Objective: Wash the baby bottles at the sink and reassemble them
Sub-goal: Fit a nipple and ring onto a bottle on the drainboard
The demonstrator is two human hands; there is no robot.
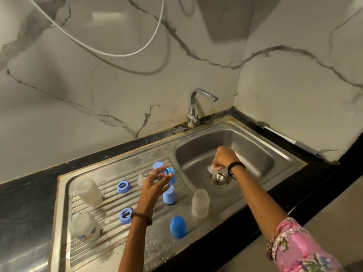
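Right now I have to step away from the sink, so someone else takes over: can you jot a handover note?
Left hand holds a blue ring over the drainboard.
Right hand pinches a clear teat in the sink, above the drain; the tap shows no water.
Three bottles stand upside down, drying, with two rings and blue caps beside them.
Left: finish the teat, then reassemble everything.
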